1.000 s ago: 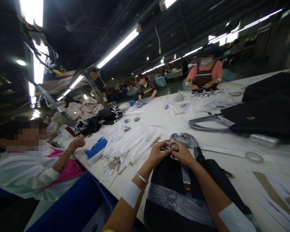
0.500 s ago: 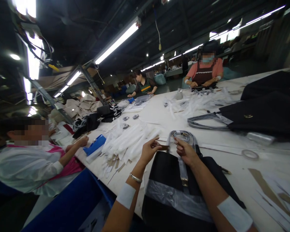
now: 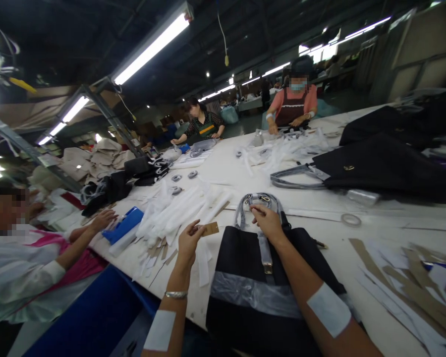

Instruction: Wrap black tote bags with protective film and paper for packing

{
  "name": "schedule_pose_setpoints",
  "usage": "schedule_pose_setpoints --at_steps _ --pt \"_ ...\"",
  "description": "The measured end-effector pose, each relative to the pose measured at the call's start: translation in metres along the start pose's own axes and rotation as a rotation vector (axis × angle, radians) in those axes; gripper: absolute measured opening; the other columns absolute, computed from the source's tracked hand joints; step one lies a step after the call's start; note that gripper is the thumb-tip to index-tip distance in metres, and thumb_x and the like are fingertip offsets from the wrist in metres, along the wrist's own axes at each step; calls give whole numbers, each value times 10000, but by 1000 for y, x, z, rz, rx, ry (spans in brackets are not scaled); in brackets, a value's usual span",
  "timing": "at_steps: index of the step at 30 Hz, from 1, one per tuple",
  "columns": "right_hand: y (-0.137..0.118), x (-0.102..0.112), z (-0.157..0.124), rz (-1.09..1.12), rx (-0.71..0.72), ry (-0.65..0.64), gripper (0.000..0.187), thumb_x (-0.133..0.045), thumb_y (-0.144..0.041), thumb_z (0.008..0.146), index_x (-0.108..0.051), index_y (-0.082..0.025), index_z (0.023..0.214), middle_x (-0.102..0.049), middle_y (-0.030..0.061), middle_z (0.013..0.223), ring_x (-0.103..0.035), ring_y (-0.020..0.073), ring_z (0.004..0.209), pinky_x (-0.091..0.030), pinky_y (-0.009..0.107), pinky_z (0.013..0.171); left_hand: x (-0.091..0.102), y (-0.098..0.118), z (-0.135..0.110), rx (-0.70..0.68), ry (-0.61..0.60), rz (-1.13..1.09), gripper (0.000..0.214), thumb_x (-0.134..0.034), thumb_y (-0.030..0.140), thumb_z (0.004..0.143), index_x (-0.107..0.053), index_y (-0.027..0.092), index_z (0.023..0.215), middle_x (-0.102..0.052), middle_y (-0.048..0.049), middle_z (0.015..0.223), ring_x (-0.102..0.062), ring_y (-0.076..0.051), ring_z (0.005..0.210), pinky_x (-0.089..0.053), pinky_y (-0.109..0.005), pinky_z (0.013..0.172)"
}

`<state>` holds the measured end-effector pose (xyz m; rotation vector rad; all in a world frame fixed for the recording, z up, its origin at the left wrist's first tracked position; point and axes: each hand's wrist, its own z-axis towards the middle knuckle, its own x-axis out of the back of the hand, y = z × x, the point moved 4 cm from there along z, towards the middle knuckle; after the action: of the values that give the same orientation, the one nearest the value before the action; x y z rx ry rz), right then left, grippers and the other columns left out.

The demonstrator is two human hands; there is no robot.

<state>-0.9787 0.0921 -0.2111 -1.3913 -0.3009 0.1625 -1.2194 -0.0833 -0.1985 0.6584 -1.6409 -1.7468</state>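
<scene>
A black handbag (image 3: 241, 258) stands in front of me, a band of clear plastic film (image 3: 252, 292) around its body. Its handles (image 3: 240, 210) are wrapped in grey film and rise above the top edge. To the left of the bag, my left hand (image 3: 189, 240) pinches a small brown tag (image 3: 211, 228) by one end. My right hand (image 3: 269, 223) is over the bag's top by the handles, fingertips drawn together; what they hold, if anything, is too small to make out. A coiled wrapped strap (image 3: 265, 199) with gold-coloured clips shows just behind those fingers.
White wrapping strips (image 3: 186, 203) are heaped left on the white table (image 3: 223, 163). Another black bag (image 3: 379, 168) lies at the right, near a tape roll (image 3: 351, 220) and card scraps (image 3: 394, 277). A blue bin (image 3: 96, 312) stands below the left edge. Co-workers sit around the table.
My left hand has moved left, away from the handles, carrying the brown tag clear of the bag. My right hand stays by the handles. The view has turned somewhat to the right.
</scene>
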Motion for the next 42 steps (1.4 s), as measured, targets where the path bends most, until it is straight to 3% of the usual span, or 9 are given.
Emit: schedule_pose_setpoints --at_steps 4,8,14,17,20,28,32,38,42 --pt "-12 14 0 354 3 206 409 -577 -438 787 -641 -167 1086 -703 80 1024 -553 95 537 -446 225 479 2 -17 -10 -24 29 268 418 -719 236 700 -662 132 1101 -701 -82 879 -661 -208 794 -529 -370 790" --pt "-29 35 -3 681 73 388 395 -676 -432 743 -650 -166 1034 -704 38 860 -477 53 475 -384 185 450 -42 27 -32 -434 -1 530 334 -616 201 798 -675 216 1127 -667 -92 1141 -596 -267 1070 -428 -431 996" --pt "-44 76 -6 841 222 567 282 -622 -398 805 -665 -158 948 -664 20 727 -454 36 432 -318 154 403 -166 51 -57 -505 -709 519 300 -532 274 899 -692 204 1144 -708 -81 1114 -651 -248 1006 -469 -344 930" --pt "-44 90 -5 861 218 621 272 -593 -392 820 -667 -158 938 -640 11 712 -442 29 428 -311 143 392 -208 34 -56 -477 -865 576 327 -539 277 895 -676 166 1170 -701 -105 1132 -640 -259 1044 -450 -338 942" --pt "-41 93 -3 890 182 634 259 -591 -377 815 -665 -159 932 -632 2 699 -436 26 421 -312 139 384 -228 11 -56 -380 -948 616 461 -593 304 863 -578 154 1299 -731 -93 1021 -665 -237 938 -474 -299 840" --pt "-32 85 3 882 101 609 290 -624 -408 784 -653 -161 933 -632 -5 705 -441 25 420 -318 133 372 -229 -14 -61 -418 -963 800 393 -476 434 933 -735 156 833 -707 -39 732 -615 -166 686 -443 -234 678" --pt "-27 82 5 891 54 587 295 -657 -411 744 -656 -171 915 -645 -3 704 -455 27 417 -326 123 368 -219 13 -63 -584 -882 790 263 -538 339 920 -704 185 1054 -711 -66 1075 -645 -204 972 -475 -278 875" --pt "-25 78 5 890 54 553 252 -668 -381 736 -667 -186 895 -654 -12 692 -463 24 423 -340 101 363 -152 67 -87 -578 -699 691 313 -497 334 949 -617 238 1222 -676 -34 1196 -622 -192 1112 -470 -312 997" --pt "-22 73 8 889 47 527 253 -676 -381 734 -664 -184 892 -658 -5 691 -473 25 431 -357 96 378 -108 54 -137 -620 -800 816 364 -455 371 968 -549 266 1304 -611 -29 1304 -548 -193 1226 -431 -352 1061"
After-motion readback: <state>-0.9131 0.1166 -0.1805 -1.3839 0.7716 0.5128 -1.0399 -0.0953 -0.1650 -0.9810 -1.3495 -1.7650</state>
